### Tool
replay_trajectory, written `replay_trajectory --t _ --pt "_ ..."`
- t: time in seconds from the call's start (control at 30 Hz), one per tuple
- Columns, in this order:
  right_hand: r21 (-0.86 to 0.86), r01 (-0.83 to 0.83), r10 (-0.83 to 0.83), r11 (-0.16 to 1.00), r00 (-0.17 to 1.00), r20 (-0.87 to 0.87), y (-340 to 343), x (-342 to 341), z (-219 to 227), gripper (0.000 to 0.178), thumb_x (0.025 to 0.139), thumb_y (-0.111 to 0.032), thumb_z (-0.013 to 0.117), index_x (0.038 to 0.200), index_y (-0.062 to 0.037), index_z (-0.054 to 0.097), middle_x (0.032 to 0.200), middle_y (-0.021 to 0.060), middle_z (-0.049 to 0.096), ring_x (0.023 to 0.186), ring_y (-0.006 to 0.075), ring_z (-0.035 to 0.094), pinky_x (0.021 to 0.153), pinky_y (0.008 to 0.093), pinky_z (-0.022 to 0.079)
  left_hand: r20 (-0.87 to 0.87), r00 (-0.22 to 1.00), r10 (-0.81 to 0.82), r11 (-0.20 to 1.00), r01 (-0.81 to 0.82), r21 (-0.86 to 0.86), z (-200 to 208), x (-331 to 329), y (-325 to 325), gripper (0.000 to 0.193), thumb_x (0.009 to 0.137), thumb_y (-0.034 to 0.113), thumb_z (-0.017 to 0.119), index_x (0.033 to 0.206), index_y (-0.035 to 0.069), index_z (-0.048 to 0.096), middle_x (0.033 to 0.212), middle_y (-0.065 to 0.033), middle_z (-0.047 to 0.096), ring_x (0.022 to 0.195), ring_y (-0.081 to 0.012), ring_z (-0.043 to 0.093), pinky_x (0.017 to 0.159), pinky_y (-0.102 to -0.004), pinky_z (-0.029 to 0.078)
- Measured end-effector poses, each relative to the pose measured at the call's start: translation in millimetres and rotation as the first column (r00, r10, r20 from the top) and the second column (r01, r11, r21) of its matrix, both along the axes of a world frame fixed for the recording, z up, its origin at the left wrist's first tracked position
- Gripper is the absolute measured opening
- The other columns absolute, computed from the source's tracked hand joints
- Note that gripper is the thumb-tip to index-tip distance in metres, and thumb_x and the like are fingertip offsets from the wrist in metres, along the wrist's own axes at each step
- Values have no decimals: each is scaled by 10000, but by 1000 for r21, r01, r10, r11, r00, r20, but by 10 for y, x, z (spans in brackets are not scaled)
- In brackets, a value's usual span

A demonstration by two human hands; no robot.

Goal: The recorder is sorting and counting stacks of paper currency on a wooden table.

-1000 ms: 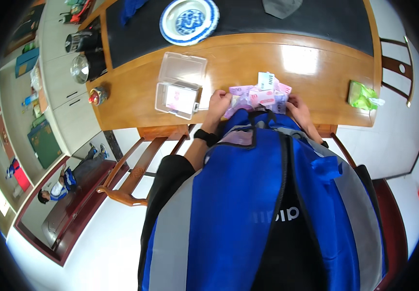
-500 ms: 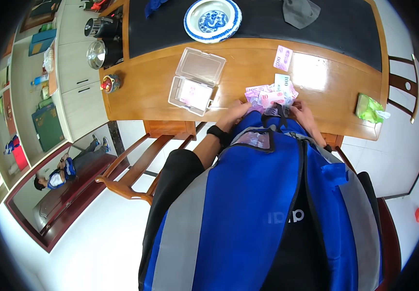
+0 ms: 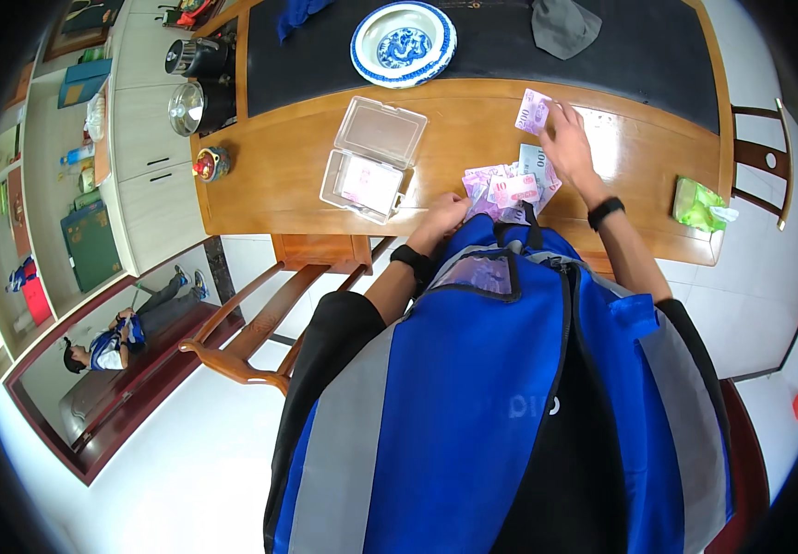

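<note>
Several purple, pink and grey-blue banknotes (image 3: 513,190) lie in a loose, overlapping pile at the table's near edge, partly hidden by my blue vest. My left hand (image 3: 442,218) is closed at the pile's left side, its fingertips on the edge of the notes. Farther out, my right hand (image 3: 568,148) reaches forward with its fingers apart. Its fingertips are beside the right edge of a single purple banknote (image 3: 532,111) that lies flat beyond the pile. Left of the pile stands a clear plastic box (image 3: 332,189), lid raised, with pinkish paper (image 3: 368,178) inside.
A blue-and-white bowl (image 3: 362,57) and a grey cloth (image 3: 565,28) rest on the table's black inlay. A green tissue pack (image 3: 697,205) lies at the right end, a small colourful jar (image 3: 211,163) at the left. Wooden chairs (image 3: 260,323) stand around. A person (image 3: 117,342) shows at lower left.
My right hand has left the right side of the banknote pile and moved forward to the single purple note. My left hand stays by the pile.
</note>
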State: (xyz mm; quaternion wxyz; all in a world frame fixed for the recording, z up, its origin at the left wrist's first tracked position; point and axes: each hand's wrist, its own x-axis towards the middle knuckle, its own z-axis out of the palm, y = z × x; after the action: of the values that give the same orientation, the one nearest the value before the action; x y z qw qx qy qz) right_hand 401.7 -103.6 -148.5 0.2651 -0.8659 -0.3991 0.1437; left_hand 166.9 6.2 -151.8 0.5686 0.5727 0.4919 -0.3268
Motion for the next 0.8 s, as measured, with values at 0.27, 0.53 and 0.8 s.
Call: replay_trajectory --t 0.27,0.53,0.8 --pt "-196 -282 290 939 957 9 183 -124 -86 482 672 -78 607 1140 -100 498 1289 108 361 1168 328 341 965 382 337 208 973 -101 843 -27 537 109 24 -70 490 715 293 587 1066 -31 479 956 -244 551 902 -360 543 808 -379 427" --pt "-373 -246 253 894 967 -31 235 -96 63 585 602 -47 656 1145 -84 443 1129 134 433 1088 295 405 859 390 395 112 837 -536 587 274 762 263 407 -142 667 627 294 686 1172 31 405 1156 -199 391 1069 -374 399 884 -431 372" --pt "-449 -299 356 842 933 45 219 -29 5 558 575 -51 674 1098 -66 478 1113 137 435 1084 296 404 861 376 402 -71 624 -778 326 498 804 176 664 -405 745 571 332 724 1172 43 391 1066 -176 423 1030 -321 400 861 -420 355"
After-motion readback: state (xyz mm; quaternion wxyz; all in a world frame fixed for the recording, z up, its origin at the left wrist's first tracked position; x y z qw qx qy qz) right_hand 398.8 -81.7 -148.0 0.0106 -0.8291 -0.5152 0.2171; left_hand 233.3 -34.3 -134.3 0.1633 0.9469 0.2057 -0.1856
